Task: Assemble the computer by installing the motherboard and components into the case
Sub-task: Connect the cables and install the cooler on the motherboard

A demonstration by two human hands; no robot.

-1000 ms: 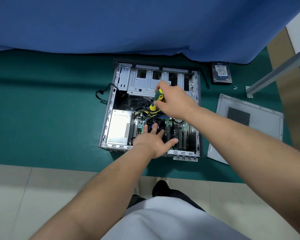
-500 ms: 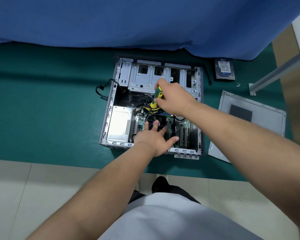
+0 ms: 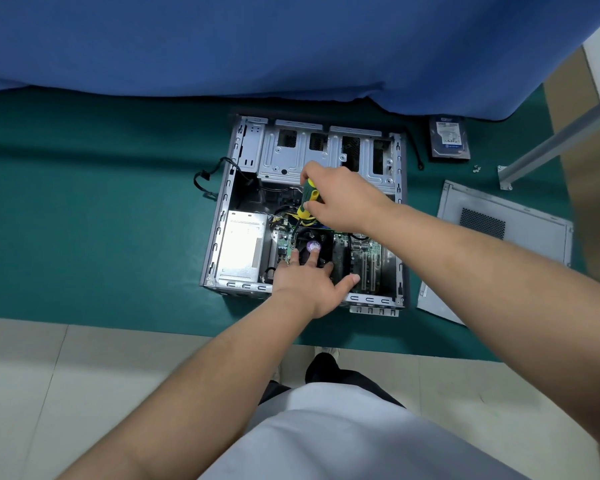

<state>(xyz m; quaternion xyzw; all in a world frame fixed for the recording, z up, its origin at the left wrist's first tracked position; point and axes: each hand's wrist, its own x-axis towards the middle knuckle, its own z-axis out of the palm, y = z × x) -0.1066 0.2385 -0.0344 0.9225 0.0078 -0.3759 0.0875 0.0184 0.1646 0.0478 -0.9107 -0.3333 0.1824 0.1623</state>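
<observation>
An open grey computer case lies on a green mat. Inside it are a green motherboard, a silver power supply at the left and a black CPU fan with a purple label. My left hand rests on the fan with straight, spread fingers. My right hand grips a green and yellow screwdriver, held upright, its tip pointing down just behind the fan. The tip itself is hidden among cables.
A hard drive lies on the mat behind the case at the right. The case's grey side panel lies to the right. Small screws and a metal stand leg are at the far right. A blue cloth hangs behind.
The view has shifted slightly. Both hands stay in the case; the left hand's fingers have slid a little on the fan and the screwdriver remains upright in the right hand.
</observation>
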